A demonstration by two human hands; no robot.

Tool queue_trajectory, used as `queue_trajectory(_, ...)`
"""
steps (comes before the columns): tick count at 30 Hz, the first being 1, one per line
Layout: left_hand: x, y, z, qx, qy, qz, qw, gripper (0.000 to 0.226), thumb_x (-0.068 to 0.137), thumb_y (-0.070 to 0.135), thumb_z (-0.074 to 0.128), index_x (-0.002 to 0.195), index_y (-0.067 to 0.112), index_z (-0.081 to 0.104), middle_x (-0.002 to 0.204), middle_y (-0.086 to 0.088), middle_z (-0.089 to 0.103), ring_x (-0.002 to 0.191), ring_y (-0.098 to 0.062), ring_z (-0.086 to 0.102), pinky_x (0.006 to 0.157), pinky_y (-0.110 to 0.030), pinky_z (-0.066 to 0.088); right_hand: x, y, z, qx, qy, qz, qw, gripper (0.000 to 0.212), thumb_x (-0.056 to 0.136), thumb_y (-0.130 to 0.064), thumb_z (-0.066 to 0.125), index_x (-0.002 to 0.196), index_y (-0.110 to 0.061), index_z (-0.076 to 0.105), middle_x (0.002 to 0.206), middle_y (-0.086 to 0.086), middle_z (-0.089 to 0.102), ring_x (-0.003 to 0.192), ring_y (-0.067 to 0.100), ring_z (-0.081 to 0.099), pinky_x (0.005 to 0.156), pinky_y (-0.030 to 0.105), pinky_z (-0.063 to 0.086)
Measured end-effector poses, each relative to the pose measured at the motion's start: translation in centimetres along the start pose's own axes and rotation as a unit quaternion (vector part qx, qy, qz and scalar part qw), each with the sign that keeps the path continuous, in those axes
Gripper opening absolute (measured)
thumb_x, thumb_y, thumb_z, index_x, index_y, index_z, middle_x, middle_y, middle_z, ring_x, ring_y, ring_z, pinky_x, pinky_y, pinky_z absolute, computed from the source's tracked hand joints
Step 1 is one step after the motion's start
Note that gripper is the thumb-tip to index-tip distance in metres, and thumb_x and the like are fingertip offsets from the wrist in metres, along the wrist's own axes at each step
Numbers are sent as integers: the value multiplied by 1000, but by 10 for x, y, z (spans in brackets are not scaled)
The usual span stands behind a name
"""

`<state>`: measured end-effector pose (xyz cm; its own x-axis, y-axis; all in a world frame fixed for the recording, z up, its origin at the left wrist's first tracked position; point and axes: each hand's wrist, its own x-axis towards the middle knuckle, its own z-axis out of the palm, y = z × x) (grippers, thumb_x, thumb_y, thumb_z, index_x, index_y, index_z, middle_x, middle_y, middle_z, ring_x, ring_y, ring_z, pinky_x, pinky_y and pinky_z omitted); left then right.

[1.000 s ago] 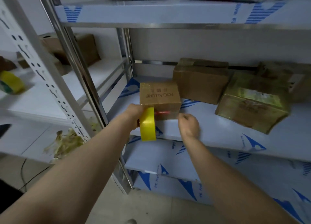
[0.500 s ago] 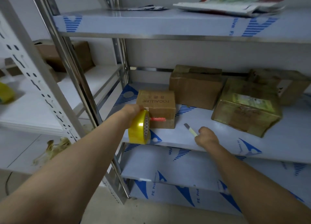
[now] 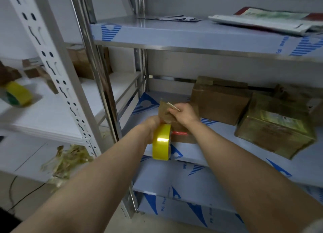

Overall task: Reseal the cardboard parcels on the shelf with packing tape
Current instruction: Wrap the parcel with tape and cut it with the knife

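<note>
A small cardboard parcel point(image 3: 178, 128) stands near the front left of the middle shelf point(image 3: 201, 152). My left hand point(image 3: 151, 123) grips a yellow roll of packing tape point(image 3: 161, 141) held against the parcel's front left corner. My right hand point(image 3: 183, 114) lies on top of the parcel and pinches a small pale blade-like tool point(image 3: 173, 106). Two larger parcels sit further back: a brown one point(image 3: 220, 100) and one wrapped in yellowish tape point(image 3: 274, 129), tilted at the right.
A steel upright point(image 3: 97, 79) and a white perforated post point(image 3: 52, 63) stand left of the shelf. Another yellow tape roll point(image 3: 18, 96) lies on the white left shelf. Crumpled tape scraps point(image 3: 68, 161) lie below it. Papers point(image 3: 262, 23) rest on the upper shelf.
My right hand has risen from the shelf surface to the top of the small parcel, carrying the pale tool. The left hand kept the tape roll at the parcel's front corner.
</note>
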<state>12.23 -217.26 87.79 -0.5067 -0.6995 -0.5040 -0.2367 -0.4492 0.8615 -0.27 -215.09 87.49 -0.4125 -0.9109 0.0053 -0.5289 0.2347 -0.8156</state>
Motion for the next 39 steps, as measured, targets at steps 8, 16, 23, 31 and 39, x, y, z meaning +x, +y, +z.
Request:
queue_trajectory(8,14,-7,0,-7,55,24,998,11,93,16,58,93,5,59,76,-9,59,66,-20,57,63,-29,50,12,14,13,-137,-63,-68,986,37,94,-19,57,131,-14,58,146,3,46,136,21,38,110,29,26)
queue_trajectory(16,13,-31,-3,52,72,-18,996,25,97,26,54,95,1,58,81,-11,60,66,-22,58,59,-30,52,15,21,17,-150,-56,-67,985,37,95,-23,56,132,-15,57,147,0,45,136,21,39,112,33,27)
queue_trajectory(23,16,-34,-3,8,82,8,997,23,93,24,57,102,3,55,84,-14,58,66,-24,57,64,-32,50,16,17,9,-37,-58,-23,997,37,95,-22,57,129,-9,59,134,7,57,124,24,52,107,39,38)
queue_trajectory(31,18,-33,-1,5,87,36,996,31,95,25,56,117,4,52,92,-13,60,75,-25,59,67,-33,51,-7,-3,-20,-112,-94,-70,987,38,99,-37,47,130,-15,47,108,-3,51,100,15,53,80,29,41)
queue_trajectory(39,16,-32,-3,45,117,53,991,23,100,21,46,116,6,48,109,-17,58,90,-28,56,81,-39,50,-25,-12,-29,-452,-85,-147,876,33,102,-42,31,119,-22,52,105,6,60,95,24,57,70,32,42)
